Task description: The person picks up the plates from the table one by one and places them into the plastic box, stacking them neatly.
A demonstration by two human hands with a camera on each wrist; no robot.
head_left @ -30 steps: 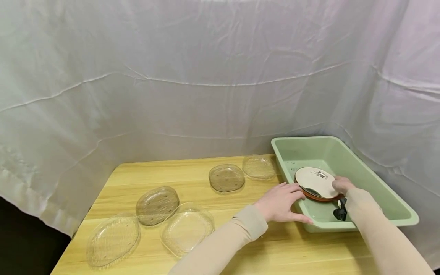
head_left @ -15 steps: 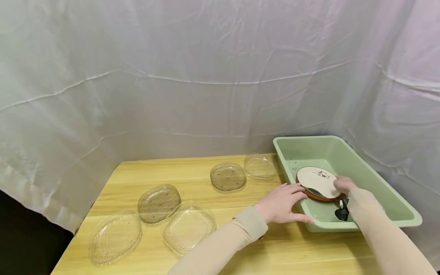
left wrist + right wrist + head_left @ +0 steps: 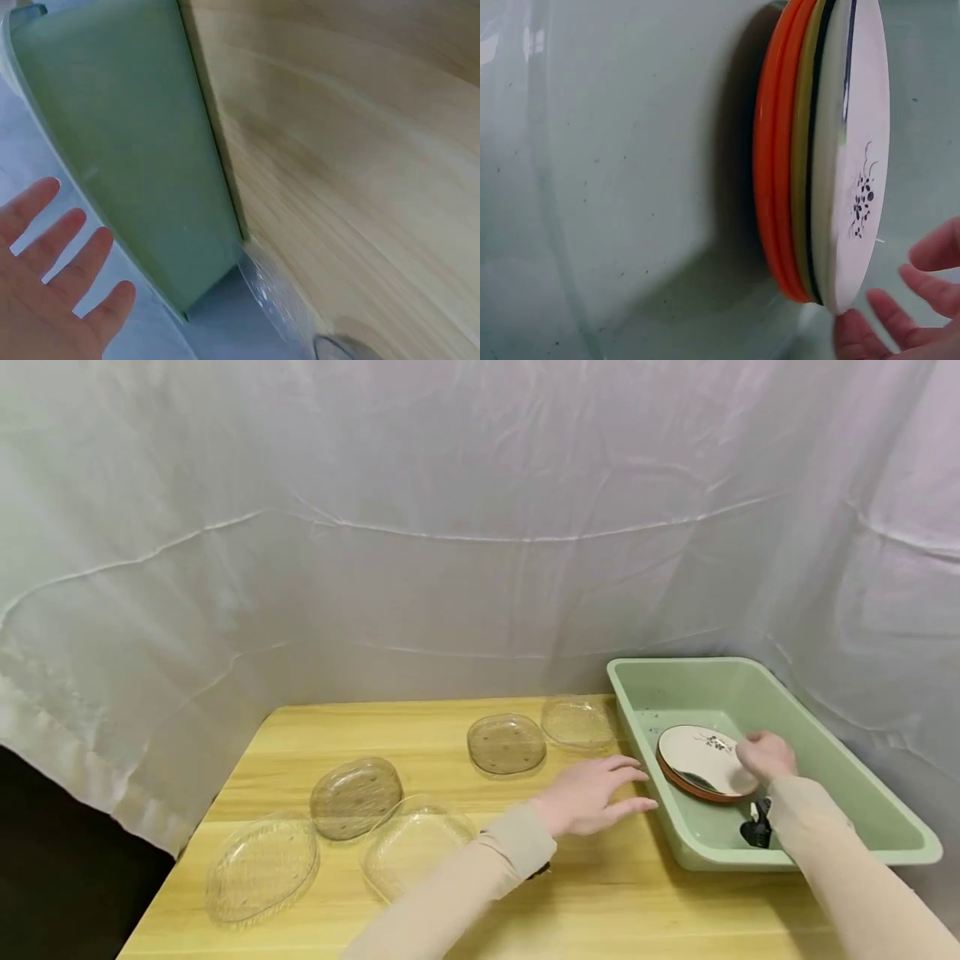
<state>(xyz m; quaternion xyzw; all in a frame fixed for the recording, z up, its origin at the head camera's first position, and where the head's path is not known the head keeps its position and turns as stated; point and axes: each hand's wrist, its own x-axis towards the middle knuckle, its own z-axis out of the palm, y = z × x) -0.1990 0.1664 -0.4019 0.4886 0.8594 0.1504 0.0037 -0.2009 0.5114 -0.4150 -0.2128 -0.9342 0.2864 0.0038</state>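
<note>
A stack of round plates (image 3: 701, 760) lies in the green basin (image 3: 693, 852). The top plate (image 3: 862, 150) is white with a dark floral sprig; orange, yellow-green and dark rims show beneath it. My right hand (image 3: 767, 757) is at the stack's right edge. In the right wrist view its fingers (image 3: 900, 319) are parted, with one fingertip right at the top plate's rim and the others apart from it. My left hand (image 3: 592, 795) hovers beside the basin's left wall, its fingers spread and nothing in them, as the left wrist view also shows.
On the wooden table (image 3: 600, 902) lie clear plates, one at front left (image 3: 262, 868), one partly behind my left forearm (image 3: 412, 835) and one beside the basin (image 3: 577, 722). Two brownish clear plates (image 3: 357, 797) (image 3: 506, 743) lie among them. A grey curtain (image 3: 465, 593) hangs behind.
My left hand has come off the basin's rim and moved left. My right hand has lifted slightly and loosened from the plate stack, which stays in the basin. The view has shifted a little.
</note>
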